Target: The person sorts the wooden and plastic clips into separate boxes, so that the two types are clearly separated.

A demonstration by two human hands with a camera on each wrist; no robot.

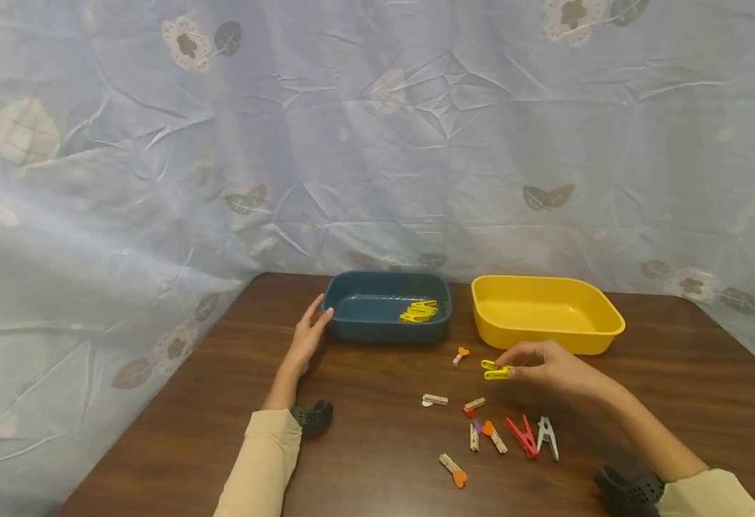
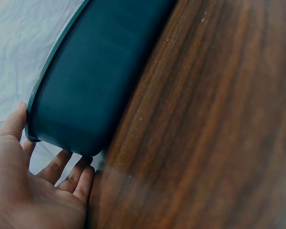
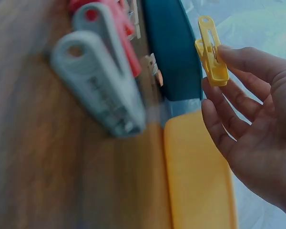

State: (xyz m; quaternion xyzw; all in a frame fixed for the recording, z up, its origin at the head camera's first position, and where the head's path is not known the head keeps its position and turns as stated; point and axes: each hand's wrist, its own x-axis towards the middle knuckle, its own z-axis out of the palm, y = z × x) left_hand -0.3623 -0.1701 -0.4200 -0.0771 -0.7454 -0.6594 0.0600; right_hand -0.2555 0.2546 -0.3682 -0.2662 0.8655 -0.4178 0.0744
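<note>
Yellow clothespin (image 1: 495, 370), seen first from the head: the right hand (image 1: 548, 366) pinched it above the table (image 1: 364, 445), just in front of a yellow tub (image 1: 507, 336), its two prongs spread toward the left. The left hand (image 1: 306, 341) touched the left end of a blue tub (image 1: 384, 332), fingers extended rather than clenched. More yellow clips (image 1: 419, 311) lay inside that tub, at its right. Nearer the person were wooden pegs (image 1: 438, 399) with small hearts, a red clip (image 1: 523, 436) and a grey clip (image 1: 547, 438).

In the left wrist view, the digits met the blue tub's rim and end wall. A light touch there probably served best, enough to steady it without tipping it.

In the right wrist view, the thumb pressed one side of the clothespin, with fingers behind. A small, firm pinch seemed right, not so hard that it sprang away. It looked bright yellow and narrow, with a round hole near one tip, a long slot and apparently a metal spring inside.
</note>
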